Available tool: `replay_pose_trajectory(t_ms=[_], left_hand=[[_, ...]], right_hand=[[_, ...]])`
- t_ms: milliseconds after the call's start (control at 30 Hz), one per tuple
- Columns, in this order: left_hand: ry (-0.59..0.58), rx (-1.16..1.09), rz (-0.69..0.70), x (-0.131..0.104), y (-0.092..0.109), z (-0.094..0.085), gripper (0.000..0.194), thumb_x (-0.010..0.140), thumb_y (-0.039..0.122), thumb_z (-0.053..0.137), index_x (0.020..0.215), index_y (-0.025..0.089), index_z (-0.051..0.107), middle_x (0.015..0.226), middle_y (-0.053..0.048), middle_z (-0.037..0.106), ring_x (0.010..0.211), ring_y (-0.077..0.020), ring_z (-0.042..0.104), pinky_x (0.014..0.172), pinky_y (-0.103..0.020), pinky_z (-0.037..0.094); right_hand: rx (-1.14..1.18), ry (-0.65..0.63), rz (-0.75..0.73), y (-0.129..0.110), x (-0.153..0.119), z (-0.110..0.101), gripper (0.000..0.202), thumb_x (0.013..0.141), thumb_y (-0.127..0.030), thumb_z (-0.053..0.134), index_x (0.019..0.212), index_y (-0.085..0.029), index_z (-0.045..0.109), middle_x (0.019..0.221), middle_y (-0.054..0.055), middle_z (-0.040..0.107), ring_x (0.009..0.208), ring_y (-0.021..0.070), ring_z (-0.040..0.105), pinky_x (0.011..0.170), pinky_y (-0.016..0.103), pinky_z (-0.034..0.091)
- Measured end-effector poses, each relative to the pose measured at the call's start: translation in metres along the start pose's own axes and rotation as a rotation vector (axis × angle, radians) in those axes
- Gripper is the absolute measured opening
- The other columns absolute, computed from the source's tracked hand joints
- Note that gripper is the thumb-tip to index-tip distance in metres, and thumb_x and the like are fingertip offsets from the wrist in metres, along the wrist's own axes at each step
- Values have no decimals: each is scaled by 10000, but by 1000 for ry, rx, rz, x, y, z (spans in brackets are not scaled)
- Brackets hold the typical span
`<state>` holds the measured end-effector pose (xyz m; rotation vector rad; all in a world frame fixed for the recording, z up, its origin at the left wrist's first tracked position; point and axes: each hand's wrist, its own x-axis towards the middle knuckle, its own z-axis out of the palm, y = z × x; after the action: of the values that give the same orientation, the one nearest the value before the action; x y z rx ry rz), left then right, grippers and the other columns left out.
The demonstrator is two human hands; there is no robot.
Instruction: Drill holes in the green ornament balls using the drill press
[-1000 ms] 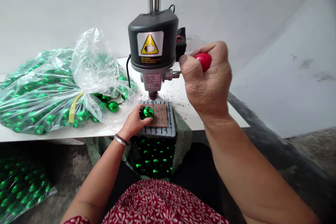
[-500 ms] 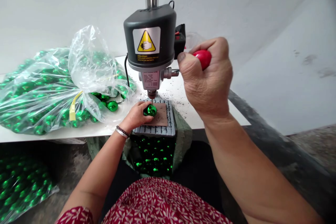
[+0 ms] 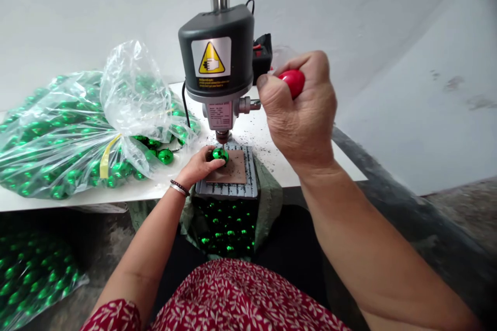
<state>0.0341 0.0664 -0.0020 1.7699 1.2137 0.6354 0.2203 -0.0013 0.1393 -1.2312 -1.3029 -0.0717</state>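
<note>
Gripping one green ball (image 3: 219, 155), centre frame, at the drill bit (image 3: 223, 146), was the left hand (image 3: 199, 166); clasping a red knob (image 3: 294, 81), upper centre-right, the right hand (image 3: 303, 114). Drilling looked unfinished; bagged balls (image 3: 59, 191), middle left, seemingly waited.

Around the board (image 3: 233, 173) on the drill base (image 3: 250, 171): at twelve o'clock, drill head (image 3: 216, 54), above ball (image 3: 221, 154) in left hand (image 3: 199, 166); at one, knob (image 3: 294, 83) in right hand (image 3: 301, 111); at nine, ball bag (image 3: 132, 88) on the surface (image 3: 290, 178); at eight, lower down, second bag (image 3: 75, 283); at six, sack (image 3: 272, 204) with balls (image 3: 229, 234) inside.
</note>
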Motion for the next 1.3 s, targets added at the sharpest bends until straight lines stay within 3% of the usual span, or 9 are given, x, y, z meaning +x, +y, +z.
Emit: replay_pose_trajectory(t_ms=[133, 333, 567, 833, 1167, 1300], left_hand=[[0, -9, 0, 2, 1, -1, 532, 730, 402, 695, 1184, 151, 578, 1075, -64, 673, 1002, -217, 622, 953, -373, 469], [32, -42, 17, -2, -5, 5, 627, 709, 366, 721, 1263, 149, 527, 1186, -89, 648, 1071, -219, 609, 1001, -379, 452], [61, 132, 54, -10, 10, 13, 635, 658, 298, 756, 1252, 148, 588, 1107, -61, 695, 1010, -226, 639, 965, -372, 491], [40, 154, 21, -13, 16, 18, 682, 705, 308, 742, 1346, 154, 569, 1150, -55, 711, 1073, -236, 642, 988, -336, 485], [38, 120, 19, -15, 14, 19, 637, 714, 314, 739, 1318, 172, 596, 1064, -25, 728, 1055, -235, 645, 964, -323, 497], [49, 89, 35, -14, 11, 20, 643, 696, 293, 757, 1308, 170, 602, 1140, -47, 712, 1099, -254, 632, 1004, -350, 481]], right_hand=[[-47, -6, 15, 0, 0, -1, 239, 886, -446, 524, 864, -214, 472, 825, -34, 562, 771, 56, 545, 765, 238, 504], [-42, -5, -8, 1, 0, -1, 241, 881, -440, 534, 867, -208, 466, 811, -36, 545, 754, 58, 534, 749, 240, 502], [7, -1, 3, 0, -1, -1, 240, 868, -419, 546, 850, -201, 448, 768, -42, 504, 708, 53, 494, 698, 225, 481], [-2, 23, 53, -4, -1, -1, 226, 831, -375, 592, 833, -199, 451, 751, -48, 483, 685, 48, 465, 670, 215, 450], [-35, 35, 18, 0, -22, -6, 187, 809, -361, 572, 796, -217, 454, 682, -62, 497, 567, 50, 424, 581, 222, 423], [-66, 63, -9, 1, -24, -5, 166, 799, -328, 549, 751, -224, 429, 638, -62, 474, 539, 55, 422, 569, 225, 423]])
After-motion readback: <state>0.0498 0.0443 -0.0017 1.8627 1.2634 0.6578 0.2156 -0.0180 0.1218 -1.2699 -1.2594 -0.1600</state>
